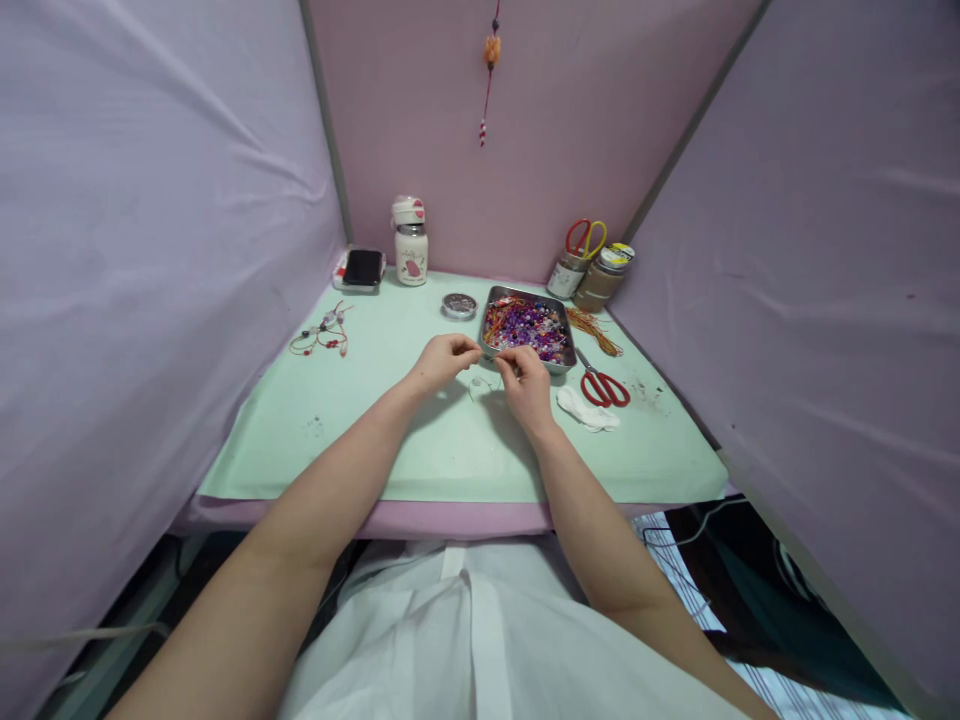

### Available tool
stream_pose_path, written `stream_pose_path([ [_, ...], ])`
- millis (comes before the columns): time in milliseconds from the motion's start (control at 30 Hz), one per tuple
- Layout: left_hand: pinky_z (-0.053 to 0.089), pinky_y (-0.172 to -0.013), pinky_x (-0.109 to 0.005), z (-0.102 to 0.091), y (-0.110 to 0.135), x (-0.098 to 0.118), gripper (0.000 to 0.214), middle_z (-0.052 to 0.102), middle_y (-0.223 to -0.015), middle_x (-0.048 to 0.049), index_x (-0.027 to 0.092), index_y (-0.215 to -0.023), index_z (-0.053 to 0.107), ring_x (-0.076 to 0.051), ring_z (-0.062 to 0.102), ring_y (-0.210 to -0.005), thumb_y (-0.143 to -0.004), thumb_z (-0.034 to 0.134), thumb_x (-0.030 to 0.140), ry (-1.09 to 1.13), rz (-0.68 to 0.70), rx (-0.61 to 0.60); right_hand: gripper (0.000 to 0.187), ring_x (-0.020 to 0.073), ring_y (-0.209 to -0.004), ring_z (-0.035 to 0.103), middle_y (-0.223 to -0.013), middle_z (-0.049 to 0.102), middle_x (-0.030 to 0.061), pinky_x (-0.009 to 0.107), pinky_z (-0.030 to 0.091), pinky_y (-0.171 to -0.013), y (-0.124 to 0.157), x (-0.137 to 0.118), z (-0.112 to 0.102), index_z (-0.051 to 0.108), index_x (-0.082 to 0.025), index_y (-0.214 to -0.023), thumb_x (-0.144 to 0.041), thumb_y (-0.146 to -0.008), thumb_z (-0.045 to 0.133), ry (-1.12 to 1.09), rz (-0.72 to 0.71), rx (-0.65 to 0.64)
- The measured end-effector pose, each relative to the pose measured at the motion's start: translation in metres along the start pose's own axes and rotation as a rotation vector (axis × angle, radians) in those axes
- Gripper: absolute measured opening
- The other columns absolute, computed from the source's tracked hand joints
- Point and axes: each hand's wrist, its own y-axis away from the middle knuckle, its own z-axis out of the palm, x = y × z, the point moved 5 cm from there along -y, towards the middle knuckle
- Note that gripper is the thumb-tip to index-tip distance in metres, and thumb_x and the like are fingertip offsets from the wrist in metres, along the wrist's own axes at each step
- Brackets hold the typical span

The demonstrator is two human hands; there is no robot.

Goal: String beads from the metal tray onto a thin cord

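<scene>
My left hand and my right hand meet over the green mat, just in front of a metal tray full of purple, pink and red beads. Both hands are closed in a pinch. A thin clear thread loops down between them. Whether a bead sits in the fingertips is too small to tell.
Red scissors and a white cloth lie right of my right hand. Orange cords, two jars with scissors, a round tin, a bottle, a phone and finished beaded strings ring the mat. Fabric walls enclose it.
</scene>
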Motion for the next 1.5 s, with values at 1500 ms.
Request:
stream_pose_path([
  [1500,0.042,-0.067,-0.026,0.005,0.005,0.013,0.017,0.065,-0.073,-0.0035,0.013,-0.078,0.069,-0.011,0.053,-0.067,-0.073,0.063,0.028,0.064,0.041,-0.029,0.016,0.0154,-0.078,0.056,-0.079,0.063,0.0009,0.031,0.044,-0.08,-0.001,0.019,0.009,0.062,-0.019,-0.075,-0.035,-0.077,0.063,-0.259,0.249,-0.093],
])
